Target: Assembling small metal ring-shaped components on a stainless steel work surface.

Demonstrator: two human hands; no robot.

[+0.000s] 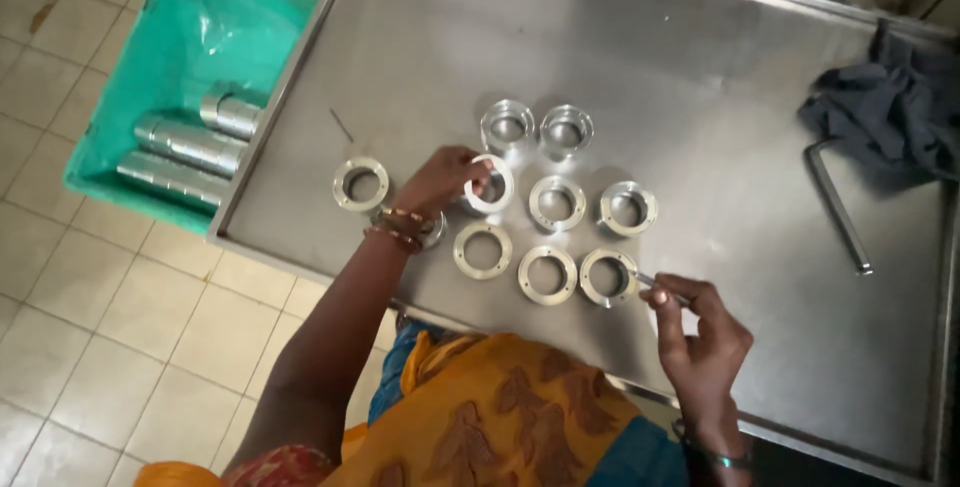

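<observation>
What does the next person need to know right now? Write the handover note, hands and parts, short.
Left hand: holds one metal ring tilted up off the table.
Right hand: holds a thin tool, tip at the nearest right ring.
Rings: eight more on the table, one apart at left, two taller ones at the back.
Steel cylinders lie in the green crate beside the table. Bent key and dark cloth at right.
Done or left: cannot tell which rings are finished.
</observation>
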